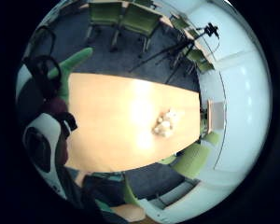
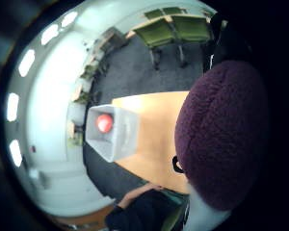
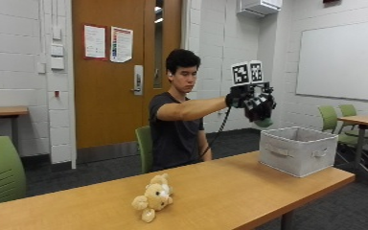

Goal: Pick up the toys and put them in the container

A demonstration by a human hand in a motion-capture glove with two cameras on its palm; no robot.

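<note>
No readable writing. Right hand (image 3: 255,103) grips purple-green plush toy (image 2: 221,134) above grey container (image 3: 297,149); teddy bear (image 3: 153,197) lies on worktop (image 3: 235,187).

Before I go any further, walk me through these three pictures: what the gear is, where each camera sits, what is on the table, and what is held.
There is no robot. A person at a table wears a black glove on the right hand, with two small wide-angle cameras on the palm. The outside view comes from a camera across the table. The two round pictures come from the palm, one at the thumb side, one at the little finger side. The raised hand holds a purple and green plush toy. On the table stand a grey fabric container with a red ball inside and, lying farther along, a cream teddy bear.
</note>
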